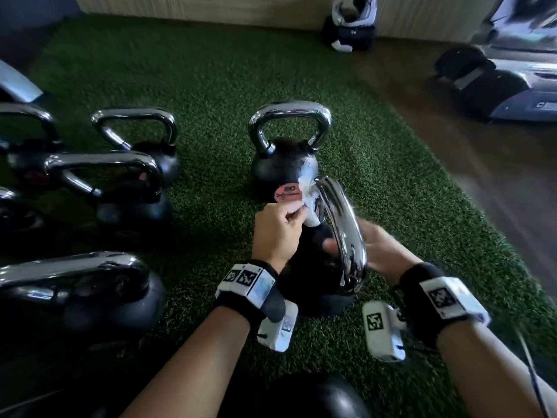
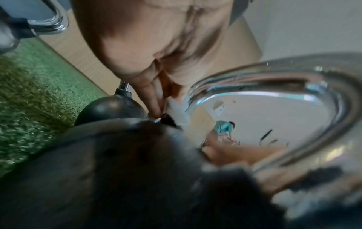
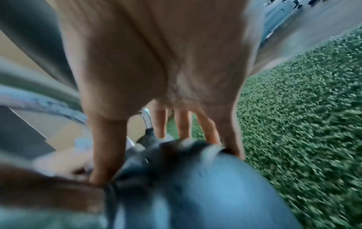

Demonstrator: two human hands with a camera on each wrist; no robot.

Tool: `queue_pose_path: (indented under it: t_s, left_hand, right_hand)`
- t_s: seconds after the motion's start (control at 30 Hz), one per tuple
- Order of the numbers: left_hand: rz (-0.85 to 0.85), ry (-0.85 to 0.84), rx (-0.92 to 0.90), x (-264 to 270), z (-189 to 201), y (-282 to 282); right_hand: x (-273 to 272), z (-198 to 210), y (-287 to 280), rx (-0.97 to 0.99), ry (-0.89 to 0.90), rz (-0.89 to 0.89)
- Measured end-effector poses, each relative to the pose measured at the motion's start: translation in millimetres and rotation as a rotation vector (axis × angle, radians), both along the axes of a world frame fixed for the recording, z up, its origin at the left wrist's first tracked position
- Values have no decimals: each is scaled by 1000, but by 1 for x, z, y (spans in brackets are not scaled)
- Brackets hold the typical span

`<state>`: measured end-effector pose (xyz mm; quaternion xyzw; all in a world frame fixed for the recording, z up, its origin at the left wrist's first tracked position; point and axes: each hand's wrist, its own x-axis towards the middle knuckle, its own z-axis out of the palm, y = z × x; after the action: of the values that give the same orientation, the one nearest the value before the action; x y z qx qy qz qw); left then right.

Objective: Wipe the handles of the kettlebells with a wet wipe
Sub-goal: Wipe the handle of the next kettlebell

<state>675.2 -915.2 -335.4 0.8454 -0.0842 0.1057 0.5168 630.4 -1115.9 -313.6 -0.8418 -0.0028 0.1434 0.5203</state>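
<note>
Kettlebell [image 1: 313, 267], black with a chrome handle [image 1: 343, 224], stands on the green turf [image 1: 211, 86] directly before us, between both wrists. Our left hand [image 1: 275, 233] pinches a white wet wipe [image 1: 307, 203] in curled fingers and holds it against the handle's far leg. Our right hand [image 1: 382, 251] lies on the near right side of the ball, fingers spread straight over it in the right wrist view, thumb passing inside the handle. A 2nd kettlebell [image 1: 286, 152] stands just behind; others [image 1: 120, 188] sit at left, partly cut off. Both wrist views are blurred, so the wipe's contact is hard to make out there.
</note>
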Motion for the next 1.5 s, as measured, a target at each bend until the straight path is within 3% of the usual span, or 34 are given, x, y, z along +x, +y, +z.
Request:
queue_pose_path:
  t_s: [0.2, 0.37, 0.6, 0.77, 0.9, 1.07, 1.17, 1.4, 1.5]
  left_hand:
    - [29, -34, -177, 5, 31, -6]
    - [-14, 150, -304, 4, 31, -4]
    - [-76, 24, -316, -14, 63, -1]
    - [-31, 184, -506, -12, 65, -2]
    - [-216, 406, -646, -32, 68, 8]
    - [-338, 415, -571, -36, 69, 19]
    - [-495, 444, -465, -46, 67, 25]
    - [-651, 246, -150, -54, 58, 31]
    - [-630, 204, -102, -65, 47, 35]
  right_hand:
    - [6, -16, 3, 86, 115, -26]
    - [8, -19, 3, 110, 126, -73]
    - [5, -18, 4, 161, 127, -86]
    - [3, -17, 7, 187, 101, -109]
    - [4, -22, 6, 181, 78, -126]
    - [8, -29, 3, 208, 108, -134]
    - [5, -21, 4, 200, 89, -117]
    - [-5, -16, 6, 232, 10, -43]
    - [-5, -19, 9, 221, -7, -64]
